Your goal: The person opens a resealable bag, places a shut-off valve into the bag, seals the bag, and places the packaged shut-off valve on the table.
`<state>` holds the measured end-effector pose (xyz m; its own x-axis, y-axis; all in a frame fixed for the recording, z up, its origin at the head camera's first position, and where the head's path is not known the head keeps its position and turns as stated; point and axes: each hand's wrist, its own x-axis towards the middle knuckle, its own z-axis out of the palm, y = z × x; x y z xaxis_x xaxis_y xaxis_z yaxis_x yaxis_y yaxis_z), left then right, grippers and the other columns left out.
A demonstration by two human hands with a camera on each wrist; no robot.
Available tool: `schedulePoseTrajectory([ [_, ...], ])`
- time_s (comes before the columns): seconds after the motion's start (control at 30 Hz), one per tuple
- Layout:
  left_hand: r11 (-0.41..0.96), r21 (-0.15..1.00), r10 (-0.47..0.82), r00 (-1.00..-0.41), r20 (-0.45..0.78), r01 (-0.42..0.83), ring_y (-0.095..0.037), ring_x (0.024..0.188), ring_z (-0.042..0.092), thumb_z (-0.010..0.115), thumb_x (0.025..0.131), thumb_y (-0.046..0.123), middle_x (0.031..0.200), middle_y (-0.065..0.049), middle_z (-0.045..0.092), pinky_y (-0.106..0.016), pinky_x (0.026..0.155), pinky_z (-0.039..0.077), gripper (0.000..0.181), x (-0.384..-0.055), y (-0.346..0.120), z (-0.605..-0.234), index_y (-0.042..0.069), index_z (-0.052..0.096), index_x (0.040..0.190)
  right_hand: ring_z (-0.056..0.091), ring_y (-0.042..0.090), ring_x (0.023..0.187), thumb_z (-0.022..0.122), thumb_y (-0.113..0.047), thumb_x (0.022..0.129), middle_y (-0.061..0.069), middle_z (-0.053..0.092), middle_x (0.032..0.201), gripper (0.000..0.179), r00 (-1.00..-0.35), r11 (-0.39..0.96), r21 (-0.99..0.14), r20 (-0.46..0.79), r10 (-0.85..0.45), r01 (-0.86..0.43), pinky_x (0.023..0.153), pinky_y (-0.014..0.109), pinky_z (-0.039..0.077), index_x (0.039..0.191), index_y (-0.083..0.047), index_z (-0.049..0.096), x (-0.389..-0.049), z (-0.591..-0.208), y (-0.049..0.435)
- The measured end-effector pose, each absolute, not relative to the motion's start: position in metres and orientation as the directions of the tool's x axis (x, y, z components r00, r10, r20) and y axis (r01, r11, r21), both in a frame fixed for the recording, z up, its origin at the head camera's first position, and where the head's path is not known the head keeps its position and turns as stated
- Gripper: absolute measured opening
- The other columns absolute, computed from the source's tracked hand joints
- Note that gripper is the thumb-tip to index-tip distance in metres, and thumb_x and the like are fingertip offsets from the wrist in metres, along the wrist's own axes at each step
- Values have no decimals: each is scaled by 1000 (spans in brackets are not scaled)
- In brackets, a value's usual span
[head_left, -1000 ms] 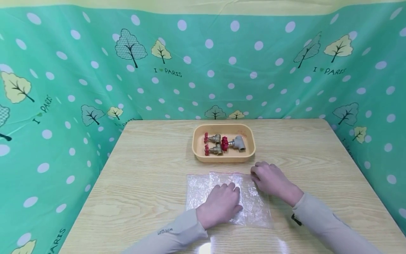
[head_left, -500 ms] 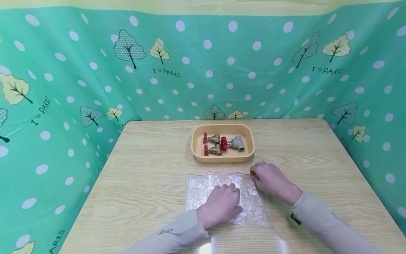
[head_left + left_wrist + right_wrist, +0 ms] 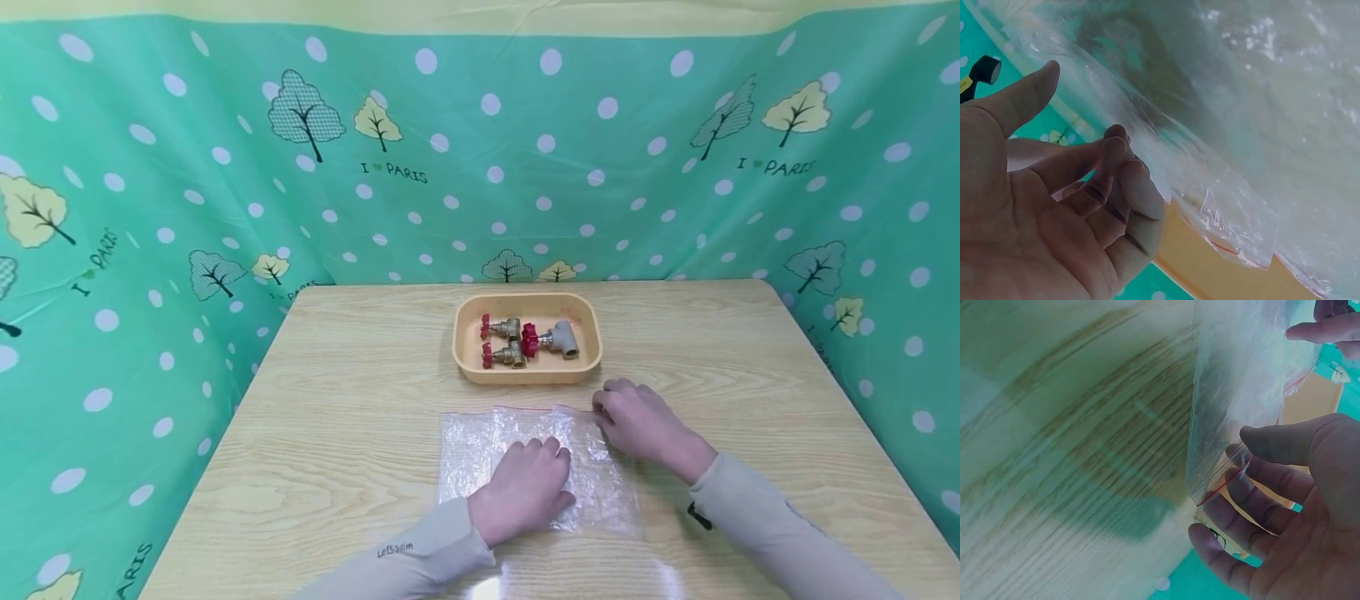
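Clear plastic zip bags [image 3: 467,446] lie flat and overlapping on the wooden table, their red zip edges toward the far side. My left hand [image 3: 525,483] rests over the middle of them; in the left wrist view its fingers are loosely bent, the fingertips [image 3: 1116,140] right at the film and the thumb held apart. At the far right corner my right hand [image 3: 647,425] pinches the zip end of the rightmost bag [image 3: 1229,394] between thumb and fingers. The left hand hides part of the bags beneath it.
Behind the bags stands a beige plastic tray [image 3: 531,377]. It holds two brass valves [image 3: 513,327] with red handwheels and a grey valve [image 3: 566,339], also with a red handwheel. A green dotted cloth [image 3: 450,167] hangs around the table's back and sides.
My left hand has shifted very slightly to the right over the bags. The right hand keeps its place at the bag corner, and the tray stays put.
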<state>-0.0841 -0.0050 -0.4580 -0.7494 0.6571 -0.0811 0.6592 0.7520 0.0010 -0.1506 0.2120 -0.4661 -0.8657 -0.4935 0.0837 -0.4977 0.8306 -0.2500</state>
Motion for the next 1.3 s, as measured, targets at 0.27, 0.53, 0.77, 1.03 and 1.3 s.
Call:
schedulePoseTrajectory([
  [0.27, 751, 6, 657, -748, -92, 660, -13, 75, 59, 79, 90, 52, 88, 2, 62, -28, 63, 50, 37, -82, -4, -461, 16, 72, 95, 58, 18, 75, 82, -9, 88, -1, 61, 82, 8, -876, 837, -269, 63, -479, -477, 69, 42, 56, 89, -10, 73, -151, -465, 211],
  [0.53, 753, -9, 656, -751, -81, 658, -13, 75, 58, 80, 89, 52, 87, 2, 61, -28, 65, 51, 39, -79, -2, -462, 15, 73, 96, 59, 19, 76, 81, -8, 87, 0, 62, 84, 8, -875, 835, -274, 66, -479, -478, 70, 44, 57, 90, -9, 75, -152, -466, 212],
  [0.77, 740, -38, 669, -741, -59, 672, -13, 73, 58, 80, 89, 53, 86, 3, 60, -27, 63, 50, 40, -79, -2, -464, 15, 73, 96, 58, 18, 76, 81, -8, 86, 0, 62, 83, 8, -878, 834, -286, 64, -474, -472, 71, 42, 57, 88, -9, 74, -153, -467, 213],
  [1.03, 735, -67, 674, -738, -39, 675, -12, 72, 58, 80, 89, 54, 85, 3, 60, -26, 60, 49, 41, -77, -2, -466, 14, 73, 96, 57, 17, 75, 82, -7, 86, -2, 60, 82, 11, -874, 828, -288, 77, -481, -481, 68, 40, 56, 84, -11, 72, -154, -467, 213],
  [1.3, 747, -33, 661, -747, -63, 664, -13, 73, 59, 80, 89, 53, 86, 3, 60, -26, 62, 50, 40, -77, -3, -464, 15, 72, 97, 55, 12, 69, 78, -6, 88, -6, 60, 76, 14, -878, 827, -321, 33, -478, -462, 65, 36, 55, 81, -15, 70, -153, -463, 214],
])
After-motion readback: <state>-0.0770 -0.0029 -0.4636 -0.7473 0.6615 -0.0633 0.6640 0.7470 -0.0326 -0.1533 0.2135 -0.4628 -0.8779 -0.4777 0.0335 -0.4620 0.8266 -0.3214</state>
